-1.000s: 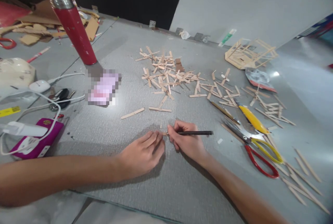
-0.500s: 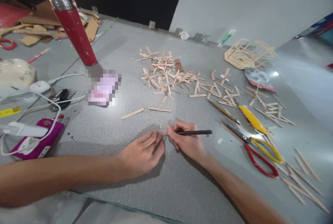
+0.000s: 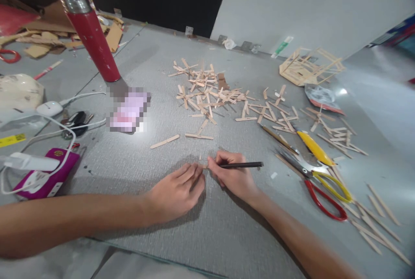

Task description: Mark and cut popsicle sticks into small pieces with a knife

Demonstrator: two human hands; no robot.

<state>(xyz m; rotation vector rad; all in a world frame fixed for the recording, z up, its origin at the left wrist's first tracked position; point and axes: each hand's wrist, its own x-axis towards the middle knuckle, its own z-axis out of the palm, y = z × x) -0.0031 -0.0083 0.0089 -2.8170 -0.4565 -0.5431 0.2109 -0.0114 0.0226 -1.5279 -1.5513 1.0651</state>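
My right hand (image 3: 231,175) is closed in a writing grip on a thin black pen (image 3: 243,165), its tip pointing left at a small wooden stick piece (image 3: 204,166) on the grey table (image 3: 201,223). My left hand (image 3: 178,190) rests palm down beside it, fingertips pressing on the same small stick piece. The two hands nearly touch at the stick. Most of the stick is hidden under my fingers.
A pile of cut wooden sticks (image 3: 210,93) lies beyond my hands. Red-and-yellow-handled pliers (image 3: 319,184) and a yellow cutter (image 3: 313,147) lie to the right among long sticks. A stick frame model (image 3: 309,67) sits far right, a red flask (image 3: 92,35) far left, a magenta device with cables (image 3: 45,175) at left.
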